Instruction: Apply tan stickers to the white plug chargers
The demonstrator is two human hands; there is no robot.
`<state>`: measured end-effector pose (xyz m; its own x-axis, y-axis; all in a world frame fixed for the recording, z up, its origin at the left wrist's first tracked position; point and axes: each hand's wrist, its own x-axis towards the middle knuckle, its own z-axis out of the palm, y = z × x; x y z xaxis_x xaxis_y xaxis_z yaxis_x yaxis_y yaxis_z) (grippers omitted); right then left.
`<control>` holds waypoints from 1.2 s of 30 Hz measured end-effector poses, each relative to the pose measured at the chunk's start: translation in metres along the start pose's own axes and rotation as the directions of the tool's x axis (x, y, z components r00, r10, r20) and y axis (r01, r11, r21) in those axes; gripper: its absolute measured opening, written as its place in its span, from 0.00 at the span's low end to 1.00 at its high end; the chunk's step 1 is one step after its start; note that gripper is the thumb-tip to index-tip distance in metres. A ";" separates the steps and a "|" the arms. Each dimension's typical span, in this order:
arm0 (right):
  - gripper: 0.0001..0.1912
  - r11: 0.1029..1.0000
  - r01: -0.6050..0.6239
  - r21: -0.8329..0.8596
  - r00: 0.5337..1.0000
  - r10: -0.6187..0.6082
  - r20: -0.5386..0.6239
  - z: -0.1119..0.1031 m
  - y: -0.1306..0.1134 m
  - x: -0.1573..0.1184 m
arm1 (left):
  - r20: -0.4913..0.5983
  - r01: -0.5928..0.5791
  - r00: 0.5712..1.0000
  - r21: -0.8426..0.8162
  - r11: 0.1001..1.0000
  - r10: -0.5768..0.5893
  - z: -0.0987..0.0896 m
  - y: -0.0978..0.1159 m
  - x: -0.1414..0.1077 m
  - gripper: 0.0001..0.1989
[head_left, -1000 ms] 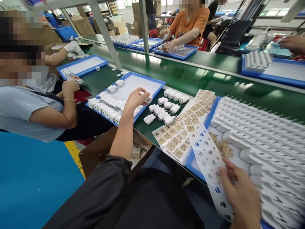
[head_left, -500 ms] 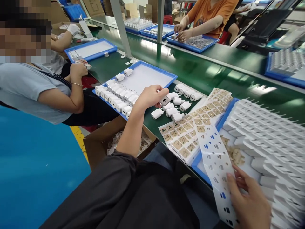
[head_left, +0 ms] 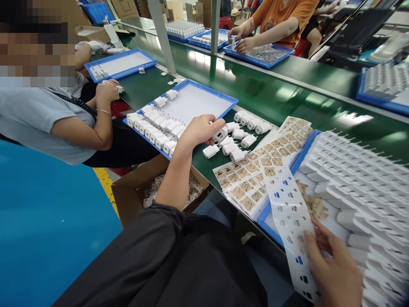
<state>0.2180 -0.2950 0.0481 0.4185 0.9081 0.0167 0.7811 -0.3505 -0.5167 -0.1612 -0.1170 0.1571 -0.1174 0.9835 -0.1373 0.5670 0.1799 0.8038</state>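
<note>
My left hand point(head_left: 202, 130) grips a white charger plug point(head_left: 220, 134) between thumb and fingers, its port face toward me. It hovers beside a loose group of similar white chargers point(head_left: 230, 148) on the green bench. To its left, rows of chargers point(head_left: 156, 135) stand in a blue-rimmed tray point(head_left: 211, 91). My right hand point(head_left: 334, 260) pinches the lower part of a white sticker backing sheet point(head_left: 292, 221) with cut-out holes; a few tan stickers are left at its top end. Under that lie more sheets of tan stickers point(head_left: 247, 187).
A second blue tray point(head_left: 303, 151) full of upright white chargers point(head_left: 361, 179) stands at right. Below the bench edge is a cardboard box point(head_left: 128, 200) with scraps. One co-worker point(head_left: 47, 119) sits at left, another point(head_left: 275, 23) across the green line. A metal post point(head_left: 161, 38) rises behind the tray.
Both my hands stay nearly still, holding the charger and the sheet. The view shifts slightly. Across the line, the co-worker's hands have moved apart, one lifting a small piece.
</note>
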 end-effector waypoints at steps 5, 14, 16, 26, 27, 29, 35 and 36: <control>0.30 0.999 0.035 0.002 0.999 -0.035 -0.010 0.001 0.001 0.000 | -0.036 0.011 0.999 0.106 0.994 -0.007 -0.001 -0.006 0.008 0.14; 0.26 0.981 0.172 0.086 0.984 -0.166 -0.071 0.006 0.007 -0.004 | -0.341 0.199 0.937 0.346 0.917 -0.075 0.016 -0.045 0.071 0.20; 0.24 0.975 0.188 0.121 0.980 -0.179 -0.082 0.006 0.007 -0.006 | -0.339 0.219 0.935 0.332 0.917 -0.100 0.019 -0.051 0.078 0.21; 0.17 0.938 0.298 0.177 0.953 -0.283 -0.108 -0.014 0.007 -0.035 | 0.265 -0.508 0.852 0.209 0.836 0.451 0.109 -0.002 -0.003 0.25; 0.16 0.937 0.306 0.170 0.951 -0.292 -0.103 -0.016 0.008 -0.039 | 0.318 -0.543 0.827 0.244 0.804 0.463 0.123 0.001 -0.012 0.26; 0.15 0.933 0.326 0.156 0.944 -0.313 -0.100 -0.018 0.011 -0.048 | 0.374 -0.588 0.799 0.318 0.743 0.472 0.146 0.001 -0.023 0.28; 0.15 0.932 0.360 0.046 0.926 -0.351 -0.141 -0.016 0.011 -0.059 | 0.356 -0.603 0.794 0.352 0.716 0.493 0.168 -0.014 -0.024 0.23; 0.15 0.934 0.356 0.024 0.921 -0.346 -0.178 -0.015 0.008 -0.059 | 0.352 -0.606 0.791 0.339 0.720 0.500 0.168 -0.015 -0.024 0.21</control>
<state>0.2067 -0.3546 0.0563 0.1974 0.9168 0.3471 0.8676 0.0014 -0.4973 -0.0297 -0.1403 0.0513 0.4774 0.8740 0.0901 0.7557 -0.4608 0.4655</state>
